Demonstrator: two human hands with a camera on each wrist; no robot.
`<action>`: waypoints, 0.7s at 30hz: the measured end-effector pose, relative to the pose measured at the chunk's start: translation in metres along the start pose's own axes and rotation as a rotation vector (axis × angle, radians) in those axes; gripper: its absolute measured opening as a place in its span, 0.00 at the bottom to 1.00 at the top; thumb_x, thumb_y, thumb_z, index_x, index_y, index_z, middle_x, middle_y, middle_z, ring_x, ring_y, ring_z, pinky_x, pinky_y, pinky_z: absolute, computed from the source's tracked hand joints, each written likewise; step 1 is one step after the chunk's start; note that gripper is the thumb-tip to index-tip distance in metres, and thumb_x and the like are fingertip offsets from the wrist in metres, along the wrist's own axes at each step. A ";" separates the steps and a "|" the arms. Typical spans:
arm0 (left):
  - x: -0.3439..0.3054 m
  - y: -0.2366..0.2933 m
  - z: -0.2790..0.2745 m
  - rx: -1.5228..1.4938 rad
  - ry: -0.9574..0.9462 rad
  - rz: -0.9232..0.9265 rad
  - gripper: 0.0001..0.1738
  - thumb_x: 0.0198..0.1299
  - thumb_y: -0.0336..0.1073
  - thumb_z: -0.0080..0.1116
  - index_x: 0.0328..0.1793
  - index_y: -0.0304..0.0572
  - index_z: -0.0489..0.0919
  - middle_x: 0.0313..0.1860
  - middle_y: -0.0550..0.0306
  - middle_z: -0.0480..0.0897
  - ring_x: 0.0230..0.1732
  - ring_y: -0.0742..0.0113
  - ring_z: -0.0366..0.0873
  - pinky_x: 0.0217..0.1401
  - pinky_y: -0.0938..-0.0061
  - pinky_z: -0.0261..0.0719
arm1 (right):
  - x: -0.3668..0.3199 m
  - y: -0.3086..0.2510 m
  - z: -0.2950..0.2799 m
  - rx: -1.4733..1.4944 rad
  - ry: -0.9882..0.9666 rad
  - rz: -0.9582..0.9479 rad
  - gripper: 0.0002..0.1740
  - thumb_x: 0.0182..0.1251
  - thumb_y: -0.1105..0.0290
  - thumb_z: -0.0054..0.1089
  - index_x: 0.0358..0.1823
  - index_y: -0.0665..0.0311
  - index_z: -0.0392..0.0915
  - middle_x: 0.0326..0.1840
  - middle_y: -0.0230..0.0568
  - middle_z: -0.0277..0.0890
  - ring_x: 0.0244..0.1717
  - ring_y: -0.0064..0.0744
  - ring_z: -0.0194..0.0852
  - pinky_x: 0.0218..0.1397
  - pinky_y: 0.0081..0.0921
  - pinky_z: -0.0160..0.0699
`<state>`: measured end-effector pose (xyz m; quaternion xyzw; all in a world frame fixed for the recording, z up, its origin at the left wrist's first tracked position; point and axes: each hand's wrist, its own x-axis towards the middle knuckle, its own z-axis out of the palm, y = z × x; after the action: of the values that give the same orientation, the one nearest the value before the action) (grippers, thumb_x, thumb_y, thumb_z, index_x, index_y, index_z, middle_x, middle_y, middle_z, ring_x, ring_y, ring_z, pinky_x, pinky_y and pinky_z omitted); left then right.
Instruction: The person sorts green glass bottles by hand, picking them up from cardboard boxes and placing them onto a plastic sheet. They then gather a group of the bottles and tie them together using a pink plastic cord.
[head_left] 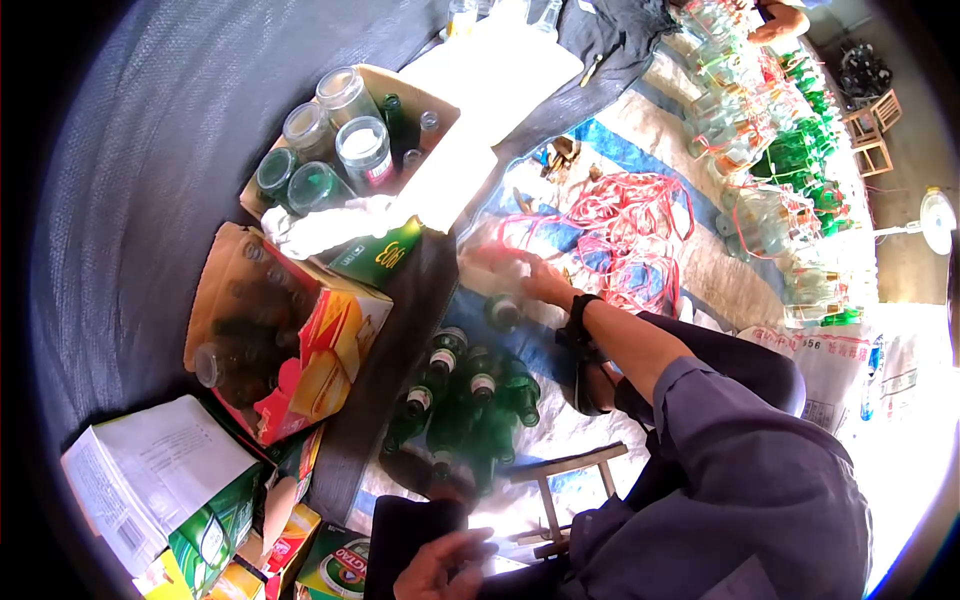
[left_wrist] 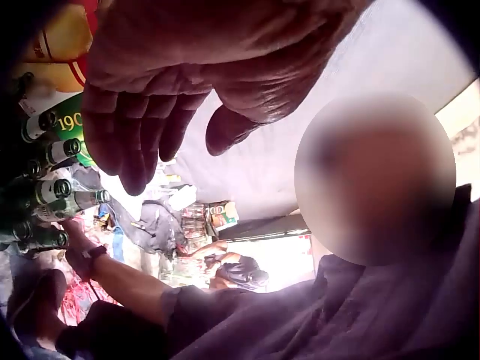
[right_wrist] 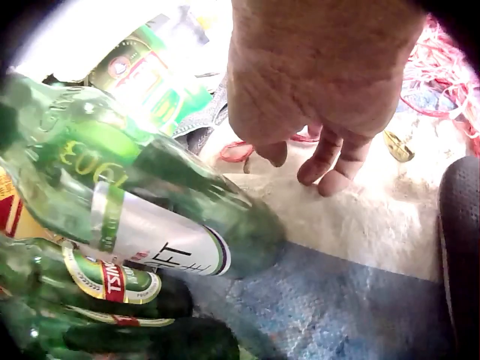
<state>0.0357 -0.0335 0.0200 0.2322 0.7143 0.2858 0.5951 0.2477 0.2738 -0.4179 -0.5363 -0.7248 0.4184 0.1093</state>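
The left hand (head_left: 445,566) is released and the right hand (head_left: 545,284) loosely open beside the green bottles (head_left: 482,385), near the striped sheet's (right_wrist: 360,300) edge facing the cartons (head_left: 345,335), where a brushing wrist could topple one

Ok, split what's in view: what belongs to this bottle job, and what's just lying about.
Likely in the job:
green bottles on the ground sheet
pink cord
tied bottle bundles
open carton holding glassware

Seemingly just there:
white fan
wooden chairs
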 end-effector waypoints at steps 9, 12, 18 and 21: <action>-0.004 -0.002 0.009 -0.135 -0.099 -0.065 0.18 0.65 0.25 0.54 0.61 0.34 0.78 0.55 0.53 0.83 0.54 0.68 0.81 0.56 0.76 0.77 | -0.007 -0.008 -0.031 -0.195 -0.177 0.192 0.18 0.62 0.58 0.57 0.46 0.59 0.86 0.40 0.51 0.85 0.43 0.47 0.84 0.50 0.41 0.82; -0.006 -0.009 0.015 -0.054 -0.132 -0.023 0.19 0.63 0.22 0.52 0.61 0.35 0.79 0.55 0.55 0.84 0.53 0.70 0.81 0.54 0.77 0.77 | 0.009 -0.005 -0.075 -0.054 -0.160 0.203 0.10 0.60 0.63 0.59 0.31 0.58 0.88 0.28 0.40 0.85 0.28 0.30 0.84 0.35 0.29 0.84; -0.005 -0.020 0.027 0.068 -0.109 0.166 0.17 0.64 0.26 0.53 0.59 0.37 0.80 0.51 0.51 0.84 0.51 0.66 0.83 0.56 0.73 0.77 | 0.063 -0.010 -0.275 -1.012 0.167 -0.403 0.05 0.46 0.68 0.66 0.28 0.56 0.85 0.23 0.33 0.81 0.24 0.29 0.80 0.25 0.35 0.74; 0.001 -0.026 0.033 -0.307 -0.150 0.242 0.15 0.68 0.30 0.57 0.57 0.31 0.79 0.46 0.52 0.86 0.46 0.72 0.82 0.45 0.82 0.77 | 0.017 -0.102 -0.379 0.558 0.534 0.141 0.15 0.64 0.67 0.64 0.19 0.60 0.80 0.16 0.29 0.72 0.14 0.21 0.61 0.16 0.25 0.56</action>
<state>0.0681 -0.0479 -0.0026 0.2435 0.5830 0.4427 0.6363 0.4014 0.4666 -0.1117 -0.6245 -0.4905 0.4516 0.4068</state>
